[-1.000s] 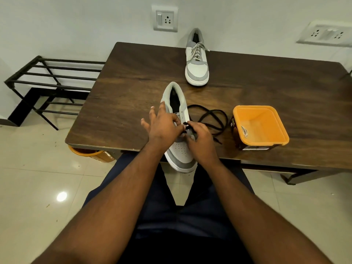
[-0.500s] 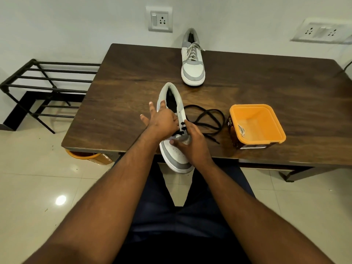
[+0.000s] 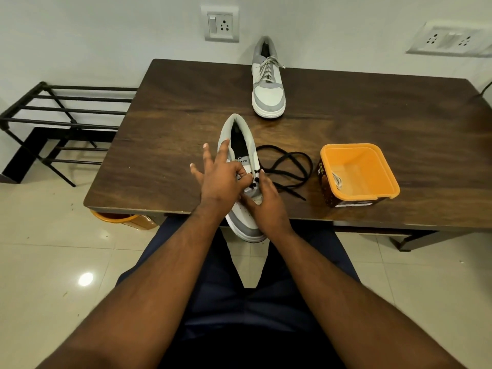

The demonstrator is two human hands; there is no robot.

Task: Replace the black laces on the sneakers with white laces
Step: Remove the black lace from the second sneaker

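A grey and white sneaker [image 3: 237, 134] lies at the table's near edge, its toe over the edge toward me. A black lace [image 3: 286, 170] is threaded through its lower eyelets and loops loose on the table to its right. My left hand [image 3: 221, 177] pinches the lace at the eyelets, the other fingers spread. My right hand [image 3: 266, 206] holds the sneaker's toe part from the right. A second sneaker [image 3: 267, 87] with white laces stands at the far edge by the wall. A white lace [image 3: 337, 179] lies inside the orange tub [image 3: 356, 155].
The dark wooden table [image 3: 173, 123] stands against a white wall with sockets [image 3: 222, 25]. A black metal rack [image 3: 61, 121] stands on the floor to the left. An orange bin [image 3: 125, 221] shows under the table's near left corner.
The sneaker has slid toward me, its toe further past the table edge. My right hand moved down from the eyelets to the toe side. My left hand stayed at the laces.
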